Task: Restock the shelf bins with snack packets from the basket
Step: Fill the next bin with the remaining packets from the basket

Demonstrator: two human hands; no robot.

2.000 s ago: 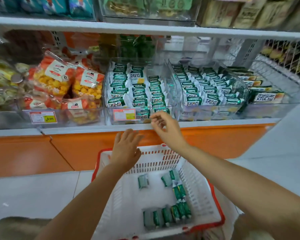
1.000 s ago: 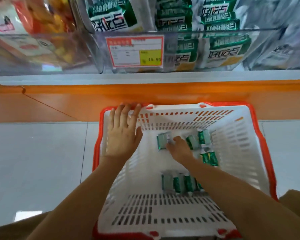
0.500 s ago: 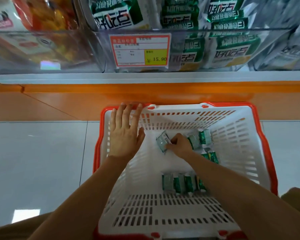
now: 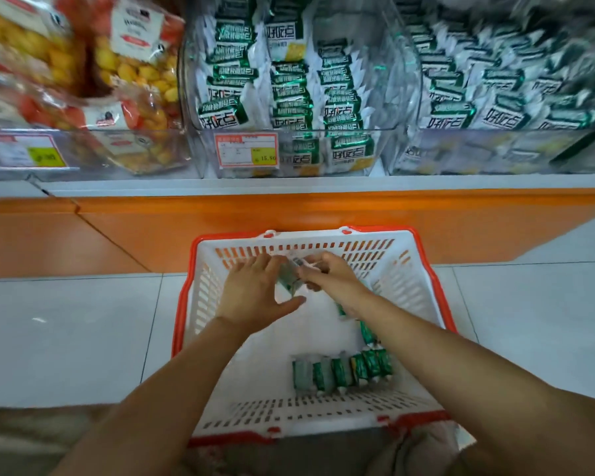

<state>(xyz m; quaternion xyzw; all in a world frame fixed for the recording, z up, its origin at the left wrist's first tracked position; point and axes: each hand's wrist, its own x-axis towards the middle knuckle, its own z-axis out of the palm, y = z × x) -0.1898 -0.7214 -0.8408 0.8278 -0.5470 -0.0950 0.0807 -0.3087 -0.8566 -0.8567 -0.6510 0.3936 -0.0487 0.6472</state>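
Since half a second back: left hand [image 4: 255, 293] off the basket [image 4: 303, 241] rim and over to mid-basket, up against right hand [image 4: 327, 273]. Packet [image 4: 289, 278] lifted clear of the basket floor. View tilted up toward the shelf [image 4: 323, 185].

Near end of basket floor: row [image 4: 340, 371] of about six green packets, side by side, untouched. Slightly further, by the right forearm: loose packets [image 4: 367, 333], partly hidden, count unclear.

Then the hands, over the far half of the basket. Right fingers pinching the packet near its top; maybe a second one behind, too blurred to tell. Left fingers spread and relaxed, cupped beside the packet, touching it, not closed round it.

Further up, on the shelf: left bin [image 4: 83, 149] with orange-yellow snack bags; mid bin [image 4: 389, 97] with the same green packets in three columns, well filled, gap along its right side; right bin [image 4: 461, 149], also green, heaped, blurred.

Judgement: restock well advanced, bins mostly full, basket floor mostly bare. Left to do: this packet up into a green bin, likely mid, then the row and the loose ones.
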